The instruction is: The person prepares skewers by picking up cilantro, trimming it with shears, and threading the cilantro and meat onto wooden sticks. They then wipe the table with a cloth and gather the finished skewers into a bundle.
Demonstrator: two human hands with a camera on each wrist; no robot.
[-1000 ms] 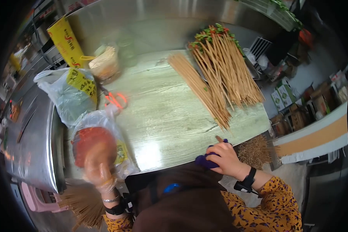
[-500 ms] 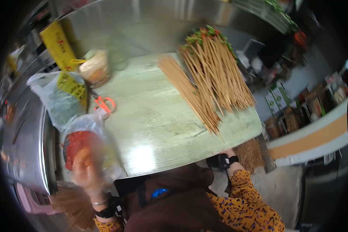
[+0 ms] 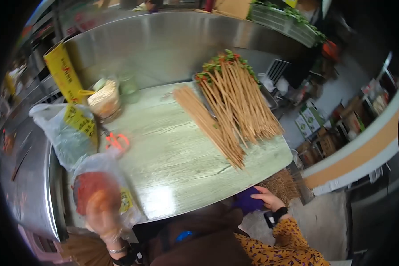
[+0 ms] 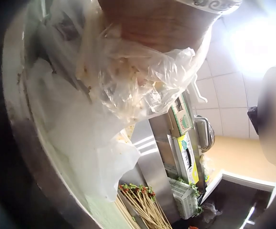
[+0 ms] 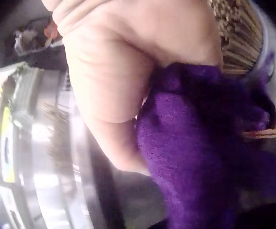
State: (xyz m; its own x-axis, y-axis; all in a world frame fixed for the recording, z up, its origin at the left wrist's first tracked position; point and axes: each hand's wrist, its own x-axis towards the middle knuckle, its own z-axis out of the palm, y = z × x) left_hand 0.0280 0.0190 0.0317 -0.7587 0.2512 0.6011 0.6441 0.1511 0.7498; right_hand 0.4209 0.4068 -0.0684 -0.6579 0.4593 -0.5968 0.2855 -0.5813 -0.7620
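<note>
My left hand (image 3: 103,213), in a thin clear plastic glove, is over a mass of red meat (image 3: 85,188) in an opened plastic bag (image 3: 95,164) at the table's front left corner. Its fingers are blurred against the meat; I cannot tell how they lie. The left wrist view shows the crumpled clear glove (image 4: 133,90) below the bracelet. Just beyond the table's front edge, my bare right hand (image 3: 269,198) grips a bunched purple cloth (image 3: 248,200). In the right wrist view, thumb and palm close on this fuzzy fabric, and a thin stick (image 5: 267,134) pokes out beside it.
Bare skewers (image 3: 208,126) lie on the pale green table (image 3: 153,137), beside a tray of skewers (image 3: 241,102) with green and red tips. Orange scissors (image 3: 117,142), a knotted bag (image 3: 71,137) and a tub (image 3: 104,101) stand at left. More sticks (image 3: 277,186) stand below the front edge.
My right hand went from above the table's front edge down behind it, then came back into sight lower with the purple cloth. The left hand stays at the meat. The head view has shifted.
</note>
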